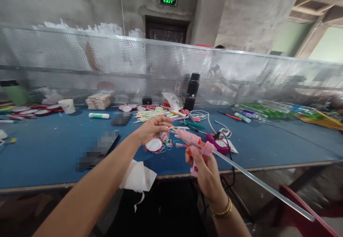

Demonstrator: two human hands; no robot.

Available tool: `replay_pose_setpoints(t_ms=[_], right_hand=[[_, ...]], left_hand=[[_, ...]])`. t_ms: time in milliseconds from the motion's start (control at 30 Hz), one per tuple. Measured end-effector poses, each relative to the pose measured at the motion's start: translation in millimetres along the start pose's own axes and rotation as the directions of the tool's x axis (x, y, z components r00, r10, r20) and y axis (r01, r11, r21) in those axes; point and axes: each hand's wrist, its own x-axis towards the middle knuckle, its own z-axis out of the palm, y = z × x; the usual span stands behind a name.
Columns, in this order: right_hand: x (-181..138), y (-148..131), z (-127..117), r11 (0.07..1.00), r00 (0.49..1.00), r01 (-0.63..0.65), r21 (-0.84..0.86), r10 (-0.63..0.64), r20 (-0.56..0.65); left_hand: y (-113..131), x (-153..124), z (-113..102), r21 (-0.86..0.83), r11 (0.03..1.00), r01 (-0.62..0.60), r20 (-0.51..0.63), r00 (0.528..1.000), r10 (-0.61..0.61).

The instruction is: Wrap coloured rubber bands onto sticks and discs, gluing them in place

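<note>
My right hand [205,169] is wrapped round the handle of a pink hot glue gun [190,139], its fingers near the orange trigger. A long clear glue stick [262,183] sticks out of the gun's back end. My left hand [155,129] is at the nozzle, its fingers pinched together. Whatever they hold is too small to make out. Below the left hand lie a round white disc with a red rim [153,145] and a scatter of small coloured rubber bands [167,142]. White paper [139,176] hangs by the table's front edge, under my left forearm.
On the blue table [249,144] lie a phone [103,149], a purple power socket [218,143] with cables, pliers [194,126] and wooden sticks [150,114]. A black flask [192,92] stands before the perforated metal screen [120,62]. Plastic bottles [276,110] lie right; a red chair [300,208] stands lower right.
</note>
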Motion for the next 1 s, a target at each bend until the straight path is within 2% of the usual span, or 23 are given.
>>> replay_pose_setpoints(t_ms=[200,600,1000], right_hand=[[0.8,1.0,0.4,1.000,1.000,-0.004,0.028,0.004,-0.015],[0.4,-1.1,0.3,1.000,1.000,-0.010,0.016,0.010,-0.016],[-0.1,-0.1,1.4,1.000,1.000,0.004,0.012,-0.003,-0.009]], left_hand=[[-0.9,0.9,-1.2,-0.004,1.000,-0.008,0.024,1.000,0.009],[0.0,0.2,-0.8,-0.026,1.000,-0.009,-0.012,1.000,0.009],[0.6,-0.8,0.7,-0.027,1.000,-0.003,-0.002,1.000,0.003]])
